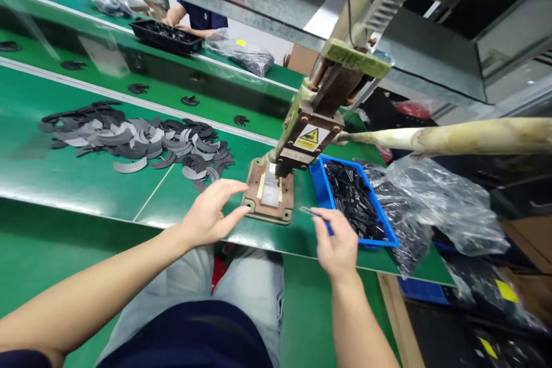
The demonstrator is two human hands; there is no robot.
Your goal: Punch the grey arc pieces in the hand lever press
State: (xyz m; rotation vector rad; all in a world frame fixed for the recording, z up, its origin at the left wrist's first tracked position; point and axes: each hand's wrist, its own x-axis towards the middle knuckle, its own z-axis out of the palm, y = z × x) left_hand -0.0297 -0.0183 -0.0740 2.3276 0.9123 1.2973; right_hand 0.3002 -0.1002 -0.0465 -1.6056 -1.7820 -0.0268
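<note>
My left hand [215,210] hovers at the left front corner of the press base [284,207], its thumb and fingers apart and nothing between them. A small, thin dark strip [308,211] is pinched between the thumb and fingers of my right hand [337,238], just right of the base. The hand press [308,126] leans over its base, where a pale metal fixture [270,192] sits under the ram. Beside my right hand stands a blue bin [317,178] holding many small black parts [353,198]. A heap of curved grey and black pieces [142,141] lies on the table to the left.
The press's long handle [452,135] reaches out to the right. Clear plastic bags [448,201] lie beyond the bin. Several black parts rest along the green belt [164,89] behind. Across it, a co-worker's arms [176,14] reach into a black tray [159,40].
</note>
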